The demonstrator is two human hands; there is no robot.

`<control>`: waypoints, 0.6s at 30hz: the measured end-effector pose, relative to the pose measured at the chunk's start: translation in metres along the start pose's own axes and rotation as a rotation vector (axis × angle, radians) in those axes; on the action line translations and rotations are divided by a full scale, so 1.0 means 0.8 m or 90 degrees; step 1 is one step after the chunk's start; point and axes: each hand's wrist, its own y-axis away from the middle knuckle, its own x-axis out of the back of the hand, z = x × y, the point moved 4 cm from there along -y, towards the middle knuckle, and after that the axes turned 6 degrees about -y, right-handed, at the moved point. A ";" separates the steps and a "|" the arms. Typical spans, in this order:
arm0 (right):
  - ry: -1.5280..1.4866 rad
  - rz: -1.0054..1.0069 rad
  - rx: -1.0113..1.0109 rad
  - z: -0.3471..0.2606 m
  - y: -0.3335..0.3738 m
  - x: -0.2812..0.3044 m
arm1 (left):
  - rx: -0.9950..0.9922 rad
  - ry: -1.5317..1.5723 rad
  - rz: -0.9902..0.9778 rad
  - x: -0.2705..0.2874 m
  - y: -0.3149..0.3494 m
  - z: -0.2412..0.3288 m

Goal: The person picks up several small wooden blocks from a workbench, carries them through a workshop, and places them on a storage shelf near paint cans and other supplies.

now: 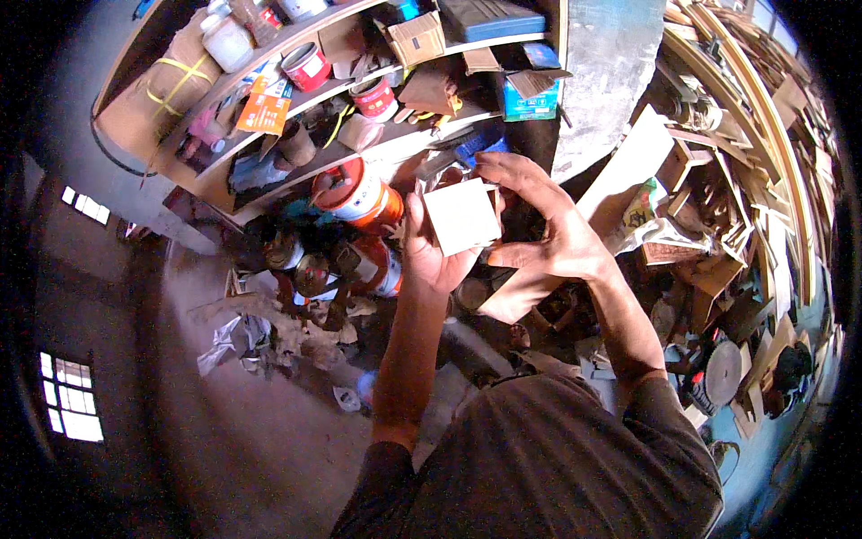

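Note:
In my left hand [433, 260] I hold a pale, flat square piece [463, 216], which looks like wood. The thumb lies along its left edge, and the palm and other fingers are under it, mostly hidden. My right hand [561, 229] is just to the right of the square piece. Its fingers are curved and spread wide apart from the thumb, with nothing visible gripped between them. The thumb tip comes close to the square's lower right corner; whether it touches, I cannot tell.
Ahead, shelves [422, 63] carry cans, jars and boxes. An orange and white bucket [359, 198] stands below them. Wood offcuts and long strips [763, 117] are heaped to the right. Crumpled plastic [238, 341] and scraps litter the floor at the left.

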 end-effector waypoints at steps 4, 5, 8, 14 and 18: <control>0.003 -0.004 0.022 -0.009 0.000 0.001 | -0.015 0.009 -0.106 -0.004 -0.001 -0.003; 0.006 -0.004 0.032 -0.010 0.000 0.000 | -0.016 0.009 -0.107 -0.005 0.002 -0.004; 0.040 0.002 0.045 -0.014 0.000 0.001 | -0.061 -0.066 0.003 -0.002 0.006 0.000; 0.097 0.033 0.056 -0.013 -0.002 -0.003 | -0.087 -0.130 0.028 -0.002 0.008 0.010; 0.109 0.039 0.055 -0.014 -0.003 -0.003 | -0.095 -0.154 0.075 0.005 0.010 0.014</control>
